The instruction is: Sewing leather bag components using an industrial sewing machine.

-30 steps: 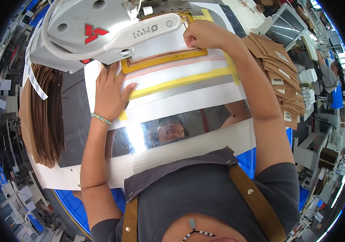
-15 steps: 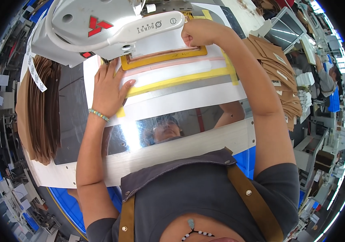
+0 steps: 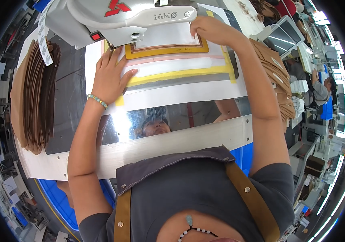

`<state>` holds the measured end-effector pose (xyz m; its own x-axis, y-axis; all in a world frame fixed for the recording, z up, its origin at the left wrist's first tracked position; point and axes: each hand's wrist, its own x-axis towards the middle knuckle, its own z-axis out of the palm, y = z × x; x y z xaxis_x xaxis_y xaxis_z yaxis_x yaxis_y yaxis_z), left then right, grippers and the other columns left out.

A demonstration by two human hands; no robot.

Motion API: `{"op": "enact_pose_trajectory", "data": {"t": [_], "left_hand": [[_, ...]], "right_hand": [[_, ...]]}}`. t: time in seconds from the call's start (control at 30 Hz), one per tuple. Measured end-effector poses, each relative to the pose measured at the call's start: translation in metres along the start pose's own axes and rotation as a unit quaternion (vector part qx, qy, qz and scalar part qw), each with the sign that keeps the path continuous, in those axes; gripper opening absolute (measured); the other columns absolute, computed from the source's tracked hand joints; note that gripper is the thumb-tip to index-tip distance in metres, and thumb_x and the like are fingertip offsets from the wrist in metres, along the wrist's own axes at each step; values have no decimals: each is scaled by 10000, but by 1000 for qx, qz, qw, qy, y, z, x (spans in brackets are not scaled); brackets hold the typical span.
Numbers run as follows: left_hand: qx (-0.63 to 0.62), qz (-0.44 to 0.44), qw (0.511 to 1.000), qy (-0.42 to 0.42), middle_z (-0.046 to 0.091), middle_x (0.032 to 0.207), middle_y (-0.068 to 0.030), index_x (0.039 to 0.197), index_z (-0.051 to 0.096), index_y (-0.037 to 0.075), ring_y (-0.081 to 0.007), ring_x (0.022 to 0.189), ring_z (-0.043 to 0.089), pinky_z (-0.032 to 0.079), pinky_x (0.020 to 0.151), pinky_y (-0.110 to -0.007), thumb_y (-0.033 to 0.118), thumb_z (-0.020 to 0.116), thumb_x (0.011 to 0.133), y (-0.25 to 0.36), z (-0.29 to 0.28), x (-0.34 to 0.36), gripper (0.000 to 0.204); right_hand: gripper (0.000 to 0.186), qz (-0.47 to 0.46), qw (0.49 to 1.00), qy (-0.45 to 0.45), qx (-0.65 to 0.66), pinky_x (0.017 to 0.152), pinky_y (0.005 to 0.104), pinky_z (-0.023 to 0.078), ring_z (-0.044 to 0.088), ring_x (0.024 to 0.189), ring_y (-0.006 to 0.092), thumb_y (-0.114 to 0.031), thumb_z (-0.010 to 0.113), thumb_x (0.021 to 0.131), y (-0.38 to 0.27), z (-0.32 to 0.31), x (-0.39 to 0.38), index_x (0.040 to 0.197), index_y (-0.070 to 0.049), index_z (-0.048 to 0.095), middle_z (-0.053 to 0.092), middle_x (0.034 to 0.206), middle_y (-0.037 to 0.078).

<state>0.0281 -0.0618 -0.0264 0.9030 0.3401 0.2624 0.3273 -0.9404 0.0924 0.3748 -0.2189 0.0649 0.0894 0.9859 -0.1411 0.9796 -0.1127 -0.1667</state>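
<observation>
"So, where is the yellow frame (image 3: 148, 54) sitting?"

"It's lying flat under the machine head (image 3: 79, 24), with white material (image 3: 164, 38) showing inside its brown inner border."

"How is it looking to handle?"

"I'm judging it stiff, thin and fairly light, perhaps slippery on its smooth face; the white material is looking softer and easier to crease. I'd be gripping the outer yellow rim near a front corner."

"And your hands?"

"They're staying well apart. My right hand (image 3: 213, 30) is bunching its fingers at the frame's right inner edge; whether they're pinching, I can't tell. My left hand (image 3: 110, 78) is resting open, fingers lying just beside the frame's left end."

"Further out?"

"Yellow tape (image 3: 172, 76) is running in front, and brown pieces (image 3: 35, 97) are standing stacked at left."
</observation>
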Motion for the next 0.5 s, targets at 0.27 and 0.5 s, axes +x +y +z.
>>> {"op": "enact_pose_trajectory", "data": {"t": [0.27,0.5], "left_hand": [[1,-5,1000,-12,418,1657,-204,1490,595,72,-437,1536,334,238,1271,-508,497,528,1068,1,0,0,603],[-2,-17,1000,-20,434,1646,-205,1476,623,83,-417,1563,306,210,1292,-502,518,524,1067,3,-4,2,604]], "right_hand": [[349,-17,997,48,56,1090,426,502,683,1100,288,-23,462,941,-13,7,-8,1103,-37,771,752,1121,158],[534,-86,992,80,48,1173,418,421,561,1326,324,6,445,967,5,26,-23,1459,-93,627,627,1453,155]]}}
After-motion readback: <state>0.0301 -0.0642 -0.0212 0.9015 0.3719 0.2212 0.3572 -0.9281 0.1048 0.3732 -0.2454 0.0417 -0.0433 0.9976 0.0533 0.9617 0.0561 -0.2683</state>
